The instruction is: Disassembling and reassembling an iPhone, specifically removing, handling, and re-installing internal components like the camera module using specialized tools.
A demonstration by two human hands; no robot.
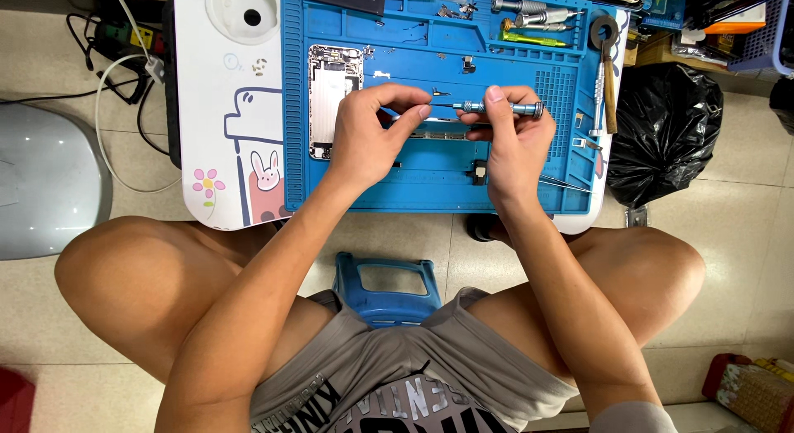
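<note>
The right hand (514, 143) grips a slim silver-and-blue metal precision screwdriver (500, 108), held lying nearly level, its thumb and forefinger closed around the knurled handle and the fine tip pointing toward the left hand (368, 135). The left hand is pinched narrow, thumb and forefinger meeting right at the screwdriver's tip; whatever sits between those fingertips is too small to make out. Both hands hover just above a bright blue rubber repair mat (430, 185) with ridged edges and shallow compartments. Just beside the left hand, on its outer side, lies an opened silver phone housing (331, 98), its inner metal frame facing up. Beyond the right hand, further from the person, several more silver screwdrivers (529, 15) and a yellow-green tool rest in the mat's far tray. Well out past the right hand stands a black plastic rubbish bag (666, 131).
</note>
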